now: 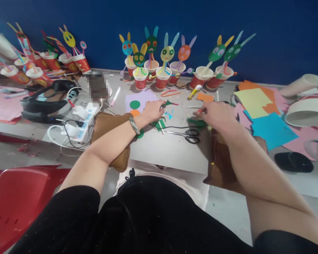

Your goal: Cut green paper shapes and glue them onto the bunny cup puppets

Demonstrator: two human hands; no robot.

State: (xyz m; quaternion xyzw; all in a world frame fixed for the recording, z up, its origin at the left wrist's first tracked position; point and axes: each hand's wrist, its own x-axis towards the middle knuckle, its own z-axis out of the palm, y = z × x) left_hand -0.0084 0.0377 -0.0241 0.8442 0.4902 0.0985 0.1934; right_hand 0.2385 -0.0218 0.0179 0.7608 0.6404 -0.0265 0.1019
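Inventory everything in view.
cups with rabbit figures: seven, red and white, rear centre and right
more cups: several, red and white, far left
paper sheets: several, mixed colours, mostly right
paper circles: three, two green, one orange, left of centre
paper scraps: many, green and blue, between hands
scissors: one, black-handled, front centre
capped tube: one, yellow and white, centre
rolls: two, cream, right
power strip: one, white, left
headset: one, black, left
dark object: one, black, right
cushions: two, brown, near edge
chair: one, red, lower left
table: one, pale grey, centre
wall: one, blue, behind
bangle: one, silvery, left wrist
left hand: one, bare, centre
right hand: one, bare, right
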